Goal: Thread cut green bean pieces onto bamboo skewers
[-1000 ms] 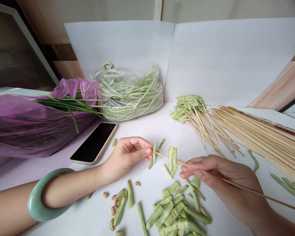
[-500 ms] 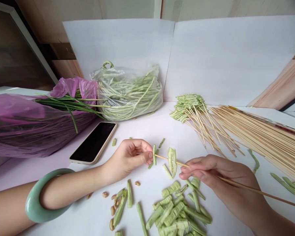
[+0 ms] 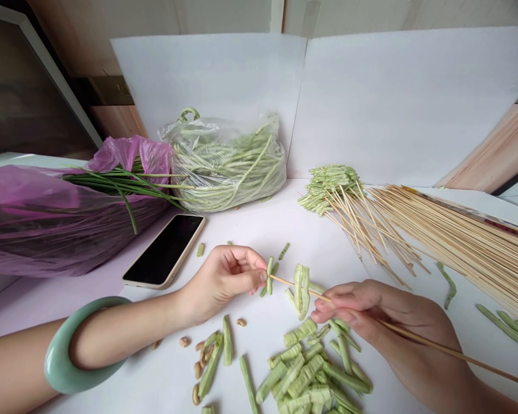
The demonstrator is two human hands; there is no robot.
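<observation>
My right hand [image 3: 401,328] is closed around a thin bamboo skewer [image 3: 431,342], which slants up to the left. Pale green cut pieces of long bean [image 3: 301,290] are threaded crosswise on it, ahead of my right fingertips. Between thumb and fingers, my left hand [image 3: 235,282] pinches a short bean piece [image 3: 270,276] against the skewer's tip; whether the point has gone through it is hard to tell. A green bangle [image 3: 60,356] circles my left wrist. Below the hands lies a pile of cut bean pieces [image 3: 304,374].
Finished bean skewers [image 3: 332,184] are stacked at the back, beside many bare skewers [image 3: 457,230]. A clear bag of long beans [image 3: 233,167], a purple bag [image 3: 47,230] with green stalks and a phone [image 3: 164,253] stand left. Brown bean seeds [image 3: 197,368] lie near front.
My right hand has dropped slightly, and the skewer with its threaded pieces has dipped a little with it. The left hand has barely moved and keeps its pinch.
</observation>
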